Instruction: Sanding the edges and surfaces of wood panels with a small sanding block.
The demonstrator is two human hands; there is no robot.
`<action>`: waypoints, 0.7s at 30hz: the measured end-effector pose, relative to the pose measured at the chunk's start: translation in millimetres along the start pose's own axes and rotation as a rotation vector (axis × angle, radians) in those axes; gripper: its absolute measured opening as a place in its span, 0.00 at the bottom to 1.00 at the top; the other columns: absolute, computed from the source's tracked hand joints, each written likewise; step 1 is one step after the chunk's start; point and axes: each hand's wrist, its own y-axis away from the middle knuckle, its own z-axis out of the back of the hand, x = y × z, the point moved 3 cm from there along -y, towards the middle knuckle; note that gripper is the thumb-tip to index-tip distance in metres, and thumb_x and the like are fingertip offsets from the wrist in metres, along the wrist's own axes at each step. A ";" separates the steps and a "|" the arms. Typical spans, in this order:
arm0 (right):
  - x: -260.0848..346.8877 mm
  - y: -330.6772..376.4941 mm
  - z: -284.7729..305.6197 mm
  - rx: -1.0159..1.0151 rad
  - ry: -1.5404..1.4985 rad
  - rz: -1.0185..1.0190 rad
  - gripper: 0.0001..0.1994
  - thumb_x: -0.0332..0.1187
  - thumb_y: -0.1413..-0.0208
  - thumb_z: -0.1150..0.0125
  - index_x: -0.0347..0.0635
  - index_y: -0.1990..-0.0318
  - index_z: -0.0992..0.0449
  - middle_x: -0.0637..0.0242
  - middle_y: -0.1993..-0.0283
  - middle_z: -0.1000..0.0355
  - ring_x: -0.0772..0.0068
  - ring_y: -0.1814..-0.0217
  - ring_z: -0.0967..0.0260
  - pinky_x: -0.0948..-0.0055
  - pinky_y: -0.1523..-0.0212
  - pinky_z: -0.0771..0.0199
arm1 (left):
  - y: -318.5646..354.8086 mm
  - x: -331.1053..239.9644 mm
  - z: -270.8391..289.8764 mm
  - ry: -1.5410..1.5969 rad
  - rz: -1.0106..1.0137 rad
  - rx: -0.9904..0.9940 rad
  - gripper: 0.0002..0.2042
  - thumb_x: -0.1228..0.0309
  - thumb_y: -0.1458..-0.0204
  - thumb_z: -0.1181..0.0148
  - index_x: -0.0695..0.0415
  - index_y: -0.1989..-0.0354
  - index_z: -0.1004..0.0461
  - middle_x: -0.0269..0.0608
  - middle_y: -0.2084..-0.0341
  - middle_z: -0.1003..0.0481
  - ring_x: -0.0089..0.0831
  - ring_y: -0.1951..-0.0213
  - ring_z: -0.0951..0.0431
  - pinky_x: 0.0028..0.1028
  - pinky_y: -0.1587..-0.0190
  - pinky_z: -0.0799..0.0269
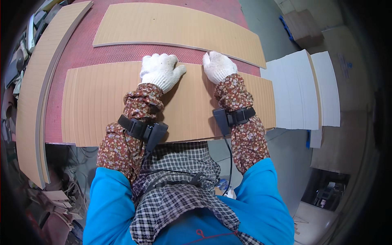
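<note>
A spread row of thin tan board strips (98,102) lies on the red mesh table (81,49) close to me. My left hand (161,70), in a white knit glove, rests on the far edge of the strips with the fingers curled over it. My right hand (218,66), also gloved, presses on the same far edge a little to the right. Both forearms wear floral sleeve covers with a black strap device at each wrist. Whether the fingers pinch a strip is hidden.
A second tan board panel (179,26) lies farther back on the table. A long curved stack of tan boards (36,90) runs along the left. A stack of white sheets (302,90) stands to the right, with brown boxes (304,26) beyond.
</note>
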 end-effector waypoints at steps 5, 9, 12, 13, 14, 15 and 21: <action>-4.9 37.2 -9.5 0.012 0.050 0.016 0.20 0.43 0.26 0.59 0.38 0.56 0.22 0.48 0.62 0.18 0.46 0.59 0.17 0.50 0.57 0.16 | -3.5 0.2 1.3 0.019 -0.001 0.032 0.22 0.49 0.40 0.41 0.56 0.58 0.14 0.49 0.66 0.15 0.47 0.59 0.15 0.44 0.50 0.25; 4.7 122.3 -2.0 -0.145 0.042 0.106 0.17 0.42 0.26 0.53 0.41 0.64 0.25 0.50 0.74 0.22 0.48 0.72 0.19 0.53 0.70 0.19 | -6.2 0.4 -2.4 0.011 -0.015 0.015 0.23 0.48 0.40 0.42 0.56 0.57 0.14 0.50 0.66 0.15 0.47 0.59 0.14 0.44 0.51 0.23; 17.9 182.4 6.5 -0.136 -0.055 -0.061 0.15 0.40 0.28 0.47 0.43 0.68 0.28 0.54 0.82 0.28 0.52 0.80 0.23 0.56 0.79 0.25 | -4.7 3.0 -5.5 -0.004 -0.036 -0.045 0.23 0.47 0.40 0.42 0.56 0.57 0.14 0.50 0.66 0.15 0.48 0.60 0.14 0.44 0.50 0.23; 19.5 200.9 6.6 -0.113 -0.070 -0.085 0.15 0.39 0.28 0.45 0.43 0.68 0.28 0.55 0.83 0.29 0.53 0.81 0.23 0.57 0.80 0.26 | -5.6 2.2 -2.5 -0.005 -0.016 0.004 0.23 0.47 0.40 0.42 0.56 0.57 0.14 0.50 0.66 0.15 0.48 0.59 0.15 0.45 0.50 0.24; 20.8 218.6 6.8 -0.089 -0.084 -0.110 0.14 0.39 0.29 0.44 0.43 0.68 0.28 0.55 0.85 0.30 0.54 0.82 0.24 0.57 0.80 0.27 | -5.7 1.4 -1.4 -0.005 0.004 0.053 0.24 0.47 0.40 0.42 0.56 0.57 0.14 0.49 0.66 0.15 0.48 0.59 0.15 0.45 0.50 0.25; 18.9 235.4 2.6 -0.110 -0.062 -0.072 0.14 0.38 0.29 0.43 0.43 0.69 0.28 0.55 0.84 0.29 0.56 0.83 0.25 0.59 0.82 0.28 | -5.3 -0.2 -2.2 -0.005 -0.002 0.054 0.24 0.47 0.40 0.42 0.56 0.57 0.14 0.49 0.66 0.15 0.48 0.59 0.15 0.45 0.50 0.25; 24.7 273.6 -3.0 -0.044 0.035 -0.012 0.14 0.39 0.30 0.42 0.42 0.68 0.27 0.56 0.82 0.27 0.55 0.82 0.25 0.59 0.81 0.27 | -6.2 0.0 0.0 0.012 0.015 0.061 0.24 0.47 0.41 0.43 0.55 0.57 0.13 0.48 0.65 0.15 0.49 0.58 0.15 0.46 0.48 0.27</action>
